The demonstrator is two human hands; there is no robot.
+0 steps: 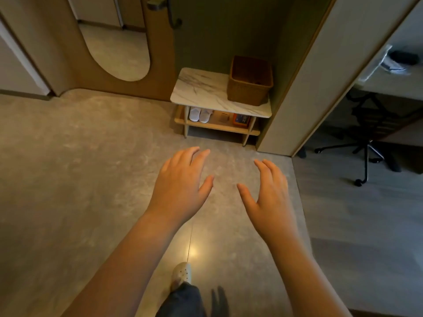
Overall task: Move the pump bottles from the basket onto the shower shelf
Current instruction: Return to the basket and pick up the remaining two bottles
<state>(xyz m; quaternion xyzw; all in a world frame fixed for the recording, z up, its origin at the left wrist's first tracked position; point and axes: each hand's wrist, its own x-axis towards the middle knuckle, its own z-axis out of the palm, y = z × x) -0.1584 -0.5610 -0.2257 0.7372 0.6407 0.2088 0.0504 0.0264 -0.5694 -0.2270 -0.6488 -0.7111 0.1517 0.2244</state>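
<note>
Both hands are hovering empty over the floor (pixel 91 156): the left hand (pixel 180 181) and the right hand (pixel 267 193) are spreading their fingers loosely, palms down, gripping nothing and touching nothing. The woven basket (pixel 250 81) is sitting well ahead of them, a little beyond the right hand, on the right end of a marble-topped bench (pixel 199 92). Its inside is lying in shadow, so the pump bottles are not showing from here, and the shower shelf is not appearing anywhere in view. Judging by their kind, such bottles are likely stiff plastic, weighty if full and possibly slick. Gripping round the body below the pump collar is looking safer than lifting by the nozzle, which may press down or twist. The basket's tall sides are calling for a straight lift upward. Room is tightening to the right of the basket, where a wall panel (pixel 297 88) is standing just beside it, while the bench top is offering bare space to the left. White slippers (pixel 198 114) are resting on the lower rack, well below the reach.
</note>
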